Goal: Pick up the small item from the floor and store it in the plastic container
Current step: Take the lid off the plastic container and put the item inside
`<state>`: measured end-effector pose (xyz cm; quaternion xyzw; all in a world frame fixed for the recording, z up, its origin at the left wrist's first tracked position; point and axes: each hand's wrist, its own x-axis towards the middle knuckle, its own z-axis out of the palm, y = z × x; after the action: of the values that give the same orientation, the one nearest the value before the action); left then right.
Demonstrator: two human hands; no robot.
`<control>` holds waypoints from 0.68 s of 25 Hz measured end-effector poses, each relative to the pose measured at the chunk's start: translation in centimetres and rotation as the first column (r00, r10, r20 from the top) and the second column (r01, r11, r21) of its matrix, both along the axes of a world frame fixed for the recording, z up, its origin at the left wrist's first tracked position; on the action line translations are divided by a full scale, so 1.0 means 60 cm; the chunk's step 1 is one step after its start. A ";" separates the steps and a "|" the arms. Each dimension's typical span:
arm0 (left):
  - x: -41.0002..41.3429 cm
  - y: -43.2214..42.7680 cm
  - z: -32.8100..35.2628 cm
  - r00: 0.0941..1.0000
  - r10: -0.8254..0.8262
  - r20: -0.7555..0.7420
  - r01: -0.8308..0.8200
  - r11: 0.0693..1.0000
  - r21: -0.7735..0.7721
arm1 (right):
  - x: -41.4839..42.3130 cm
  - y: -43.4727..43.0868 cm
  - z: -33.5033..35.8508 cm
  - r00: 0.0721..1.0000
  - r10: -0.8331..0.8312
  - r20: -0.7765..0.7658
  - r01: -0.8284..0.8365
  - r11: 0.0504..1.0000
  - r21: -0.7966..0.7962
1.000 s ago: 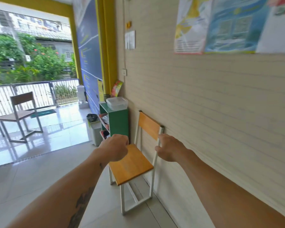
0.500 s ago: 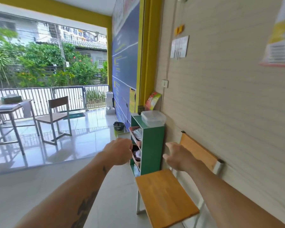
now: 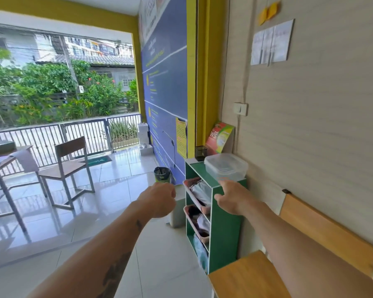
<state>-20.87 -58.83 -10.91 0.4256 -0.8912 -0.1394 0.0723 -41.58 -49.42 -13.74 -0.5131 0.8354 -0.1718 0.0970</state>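
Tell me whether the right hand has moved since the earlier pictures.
Yes. The right hand has gone forward from the chair to the green shelf, just short of the plastic container.

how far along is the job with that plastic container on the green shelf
Seemingly done: the left hand is closed in a fist, possibly around the small item, though nothing shows inside it. In hand: the right hand reaches, fingers spread, toward the plastic container on the green shelf. Left: the lid looks still on, so opening it and dropping the item in remain.

Single head-worn wide view, facing forward and slightly down, green shelf [image 3: 224,229] fairly near, edges probably distorted
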 end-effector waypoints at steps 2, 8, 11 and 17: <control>-0.034 -0.077 -0.001 1.000 -0.007 0.000 0.007 1.000 0.002 | -0.036 -0.081 0.003 1.000 0.003 0.006 -0.003 1.000 0.009; -0.127 -0.297 -0.022 0.997 -0.020 -0.068 0.026 0.996 0.089 | -0.119 -0.301 0.006 1.000 -0.003 -0.025 0.004 0.999 0.039; -0.173 -0.408 -0.044 0.993 -0.077 -0.085 0.086 0.991 0.101 | -0.153 -0.395 -0.016 0.999 -0.051 -0.017 0.052 0.998 0.045; -0.276 -0.600 -0.084 0.958 -0.258 -0.122 0.271 0.958 0.095 | -0.205 -0.545 -0.055 0.977 -0.211 0.010 0.210 0.976 0.061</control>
<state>-37.45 -94.81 -15.98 0.2976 -0.9257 -0.2201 0.0775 -53.89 -82.13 -17.02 -0.4171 0.8889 -0.1604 0.1003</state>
